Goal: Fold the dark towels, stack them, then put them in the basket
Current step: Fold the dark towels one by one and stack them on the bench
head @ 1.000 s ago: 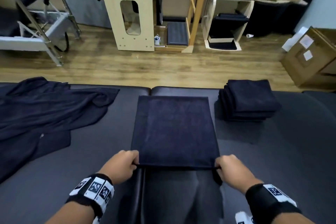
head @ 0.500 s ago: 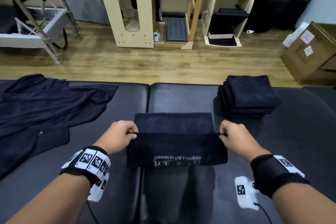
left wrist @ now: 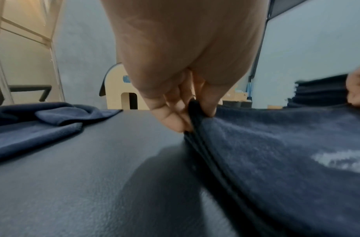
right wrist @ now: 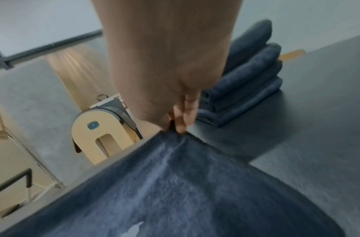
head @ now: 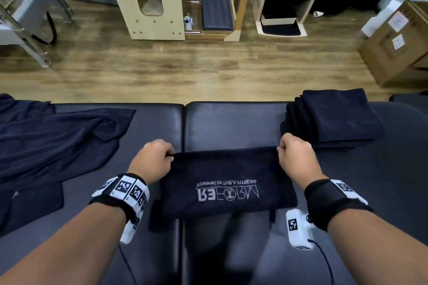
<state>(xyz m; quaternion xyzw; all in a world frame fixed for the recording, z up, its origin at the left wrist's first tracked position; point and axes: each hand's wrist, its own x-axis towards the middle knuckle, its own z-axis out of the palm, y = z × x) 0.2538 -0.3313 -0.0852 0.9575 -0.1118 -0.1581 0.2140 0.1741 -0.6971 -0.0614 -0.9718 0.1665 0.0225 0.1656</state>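
A dark navy towel (head: pixel 228 169) with white lettering lies folded over on the black padded table (head: pixel 231 122) in front of me. My left hand (head: pixel 170 156) pinches its far left corner (left wrist: pixel 195 112). Its far right corner (right wrist: pixel 173 133) is pinched by my right hand (head: pixel 279 149). The towel's fabric (right wrist: pixel 175 192) slopes down from the right hand's fingers (right wrist: pixel 183 118). A stack of folded dark towels (head: pixel 333 118) sits on the table just right of my right hand. No basket is in view.
A heap of unfolded dark towels (head: pixel 53 141) covers the table's left part. Beyond the table's far edge lie a wooden floor (head: pixel 185 69), wooden exercise equipment (head: pixel 152 0) and cardboard boxes (head: pixel 398 46) at the right.
Both hands carried the towel's near edge away from me over the rest, folding it in half; the lettered side now faces up. The head view tilted down slightly.
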